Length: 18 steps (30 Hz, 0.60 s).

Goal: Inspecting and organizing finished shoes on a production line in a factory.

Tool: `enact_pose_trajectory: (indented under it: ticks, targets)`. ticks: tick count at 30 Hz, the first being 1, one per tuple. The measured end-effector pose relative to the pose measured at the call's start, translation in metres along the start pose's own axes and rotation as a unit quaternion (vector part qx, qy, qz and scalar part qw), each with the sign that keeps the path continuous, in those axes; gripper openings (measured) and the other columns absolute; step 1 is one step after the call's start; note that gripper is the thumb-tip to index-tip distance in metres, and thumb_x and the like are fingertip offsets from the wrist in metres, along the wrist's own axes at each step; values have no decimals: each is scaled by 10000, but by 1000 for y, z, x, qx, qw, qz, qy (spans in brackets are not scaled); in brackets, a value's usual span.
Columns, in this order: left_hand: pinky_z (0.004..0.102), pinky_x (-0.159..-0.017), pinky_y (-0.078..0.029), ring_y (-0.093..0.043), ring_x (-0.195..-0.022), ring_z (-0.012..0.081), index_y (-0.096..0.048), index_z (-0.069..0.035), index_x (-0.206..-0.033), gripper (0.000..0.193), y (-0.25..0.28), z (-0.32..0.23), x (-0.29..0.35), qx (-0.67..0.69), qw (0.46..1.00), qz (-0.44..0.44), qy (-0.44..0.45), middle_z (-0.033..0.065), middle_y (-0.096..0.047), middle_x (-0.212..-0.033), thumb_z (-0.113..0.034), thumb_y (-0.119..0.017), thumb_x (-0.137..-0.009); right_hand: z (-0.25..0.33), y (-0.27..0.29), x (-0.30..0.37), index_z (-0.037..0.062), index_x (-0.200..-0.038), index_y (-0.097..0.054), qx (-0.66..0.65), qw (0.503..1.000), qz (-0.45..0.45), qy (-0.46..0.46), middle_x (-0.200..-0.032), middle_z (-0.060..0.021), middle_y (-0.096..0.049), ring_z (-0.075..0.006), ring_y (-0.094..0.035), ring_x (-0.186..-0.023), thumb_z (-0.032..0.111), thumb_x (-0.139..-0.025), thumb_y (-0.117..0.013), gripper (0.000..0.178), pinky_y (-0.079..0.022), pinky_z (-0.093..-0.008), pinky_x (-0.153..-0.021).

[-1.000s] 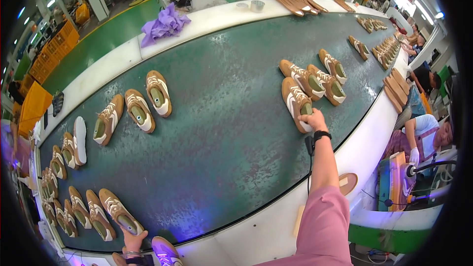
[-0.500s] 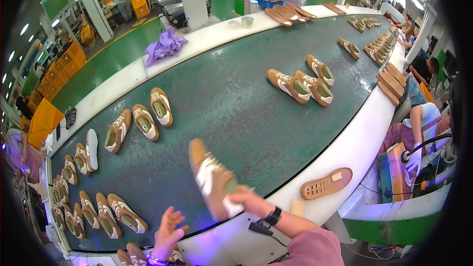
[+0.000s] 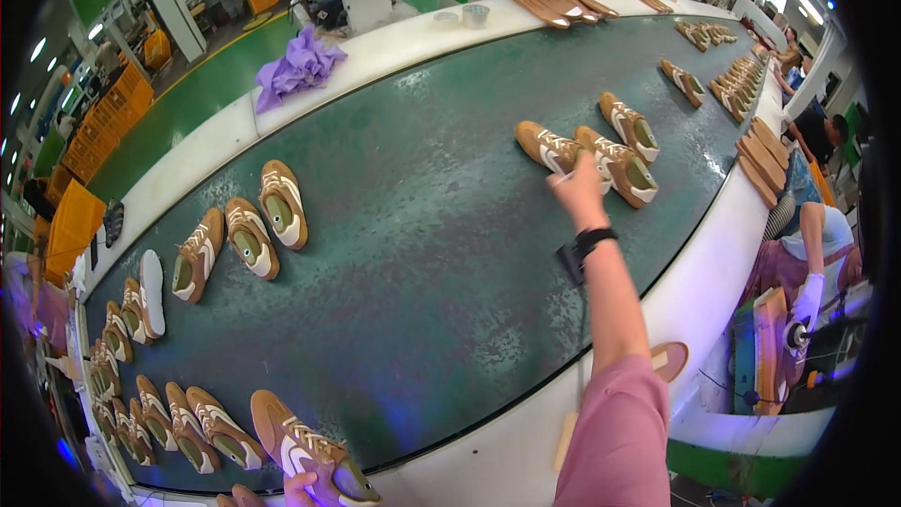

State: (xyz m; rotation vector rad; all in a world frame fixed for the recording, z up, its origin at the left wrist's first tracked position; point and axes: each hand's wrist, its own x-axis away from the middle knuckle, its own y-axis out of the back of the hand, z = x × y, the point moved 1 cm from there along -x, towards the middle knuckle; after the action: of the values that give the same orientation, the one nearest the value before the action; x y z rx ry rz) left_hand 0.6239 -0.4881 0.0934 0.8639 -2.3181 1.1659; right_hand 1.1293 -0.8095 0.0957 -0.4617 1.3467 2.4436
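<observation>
At the lower left, my left hand (image 3: 298, 490) holds a tan and white sneaker (image 3: 305, 446) by its side, toe pointing up and to the left. Part of that hand lies below the picture's edge. My right arm stretches across the belt, and my right hand (image 3: 579, 190) has its fingers closed at the heel of another tan sneaker (image 3: 542, 145). That heel is mostly covered by the hand. Close beside it on the belt stand a second sneaker (image 3: 619, 169) and a third one (image 3: 631, 127).
Several sneakers (image 3: 246, 237) stand along the left of the green belt (image 3: 404, 253), and more at its far right. Loose soles (image 3: 762, 160) lie on the white rim (image 3: 526, 446). A purple cloth (image 3: 298, 66) rests on the far rim. Co-workers sit at right.
The sneaker my right hand held has gone to my left hand at the lower left. My right hand has reached forward and right to another sneaker. The view has shifted slightly.
</observation>
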Motion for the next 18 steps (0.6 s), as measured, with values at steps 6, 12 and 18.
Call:
enact_pose_trajectory:
  ticks: [6, 12, 18]
  targets:
    - [442, -1036, -382, -531, -1115, 317, -373, -7, -1314, 673, 41, 33, -34, 41, 995, -62, 59, 149, -538, -1208, -145, -627, -705, -64, -28, -52, 19, -1170, -514, 156, 971, 164, -74, -1172, -218, -573, -336, -527, -1132, 295, -613, -778, 675, -415, -432, -939]
    - [444, -1038, -381, -529, -1118, 319, -375, -9, -1313, 657, 66, 57, -36, 76, 987, -88, 109, 151, -535, -1214, -124, -608, -709, -75, -25, -61, 26, -1114, -595, 58, 947, 299, -105, -1056, -185, -646, -289, -612, -1011, 337, -542, -810, 685, -453, -377, -882]
    - [446, -1040, -380, -527, -1120, 322, -376, -10, -1313, 643, 70, 51, -22, 94, 987, -71, 113, 153, -532, -1221, -103, -588, -713, -35, -25, -2, -51, -971, -622, 106, 955, 254, -106, -996, -238, -642, -349, -628, -930, 383, -519, -802, 652, -490, -381, -812]
